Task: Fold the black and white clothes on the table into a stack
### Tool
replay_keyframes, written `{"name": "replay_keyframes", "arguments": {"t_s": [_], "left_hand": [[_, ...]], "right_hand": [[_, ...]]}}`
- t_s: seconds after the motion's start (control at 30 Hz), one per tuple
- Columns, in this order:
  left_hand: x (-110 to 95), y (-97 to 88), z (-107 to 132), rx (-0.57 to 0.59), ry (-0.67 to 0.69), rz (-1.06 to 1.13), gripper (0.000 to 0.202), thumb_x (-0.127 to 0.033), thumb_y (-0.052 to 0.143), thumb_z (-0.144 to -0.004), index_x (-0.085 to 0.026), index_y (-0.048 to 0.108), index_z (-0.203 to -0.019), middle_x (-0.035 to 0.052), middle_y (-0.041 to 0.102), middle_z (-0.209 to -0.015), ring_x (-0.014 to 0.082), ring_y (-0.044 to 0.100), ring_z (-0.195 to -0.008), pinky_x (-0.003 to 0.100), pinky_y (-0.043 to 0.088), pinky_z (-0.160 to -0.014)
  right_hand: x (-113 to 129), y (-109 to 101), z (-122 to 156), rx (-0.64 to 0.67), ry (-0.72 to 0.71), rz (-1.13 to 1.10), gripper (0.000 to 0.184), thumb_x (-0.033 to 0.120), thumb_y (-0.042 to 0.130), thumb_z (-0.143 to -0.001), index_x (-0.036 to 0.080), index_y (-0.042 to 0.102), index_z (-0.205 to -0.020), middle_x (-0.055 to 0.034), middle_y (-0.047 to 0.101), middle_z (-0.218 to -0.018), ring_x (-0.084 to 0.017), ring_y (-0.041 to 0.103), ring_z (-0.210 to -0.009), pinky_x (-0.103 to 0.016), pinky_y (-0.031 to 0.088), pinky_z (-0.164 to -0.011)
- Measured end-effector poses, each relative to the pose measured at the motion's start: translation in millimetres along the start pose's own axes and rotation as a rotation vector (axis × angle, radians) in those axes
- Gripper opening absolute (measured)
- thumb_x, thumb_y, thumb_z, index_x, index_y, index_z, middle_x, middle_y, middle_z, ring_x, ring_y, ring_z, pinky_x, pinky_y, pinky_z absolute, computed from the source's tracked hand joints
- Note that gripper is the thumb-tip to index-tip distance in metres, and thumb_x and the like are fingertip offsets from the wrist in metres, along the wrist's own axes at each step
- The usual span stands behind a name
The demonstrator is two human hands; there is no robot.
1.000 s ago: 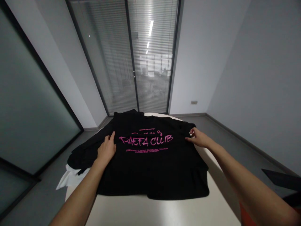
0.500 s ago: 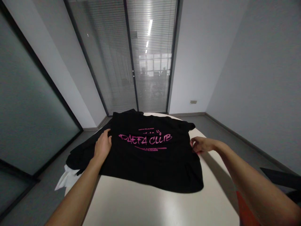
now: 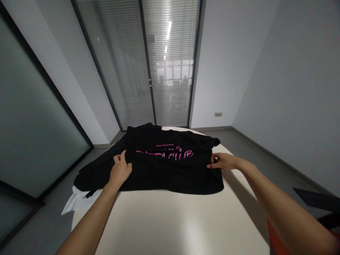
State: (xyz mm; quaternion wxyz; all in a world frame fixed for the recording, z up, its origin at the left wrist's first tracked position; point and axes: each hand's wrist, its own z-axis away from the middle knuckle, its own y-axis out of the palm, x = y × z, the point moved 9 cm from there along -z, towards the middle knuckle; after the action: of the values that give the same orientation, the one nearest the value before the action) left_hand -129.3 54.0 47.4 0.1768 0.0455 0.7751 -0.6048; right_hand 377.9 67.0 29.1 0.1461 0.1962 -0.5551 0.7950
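A black T-shirt [image 3: 170, 170] with pink lettering lies on a white table [image 3: 170, 223], its lower part folded up over the print so only the tops of the letters show. My left hand [image 3: 120, 169] pinches the folded cloth at its left side. My right hand [image 3: 221, 161] pinches the folded edge at its right side. Both hands rest on the shirt with fingers closed on the fabric.
More black cloth [image 3: 92, 173] spreads off the table's left side, with a white garment [image 3: 77, 200] under it. Glass doors with blinds [image 3: 159, 71] stand behind the table. An orange and dark object [image 3: 318, 209] sits at the lower right.
Both hands carried the shirt's near hem away from me and laid it over the pink print. More bare table shows in front.
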Motion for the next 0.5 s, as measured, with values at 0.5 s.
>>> {"name": "replay_keyframes", "arguments": {"t_s": [0.5], "left_hand": [[16.3, -24.8, 5.0, -0.028, -0.094, -0.108, 0.050, -0.036, 0.047, -0.097, -0.015, 0.040, -0.141, 0.0213, 0.070, -0.114, 0.0380, 0.069, -0.105, 0.047, 0.053, -0.085]], "right_hand": [[-3.3, -0.2, 14.4, 0.148, -0.046, -0.166, 0.040, 0.014, 0.060, -0.051, 0.019, 0.069, -0.089, -0.0024, 0.064, -0.082, -0.017, 0.059, -0.072, -0.024, 0.047, -0.060]]}}
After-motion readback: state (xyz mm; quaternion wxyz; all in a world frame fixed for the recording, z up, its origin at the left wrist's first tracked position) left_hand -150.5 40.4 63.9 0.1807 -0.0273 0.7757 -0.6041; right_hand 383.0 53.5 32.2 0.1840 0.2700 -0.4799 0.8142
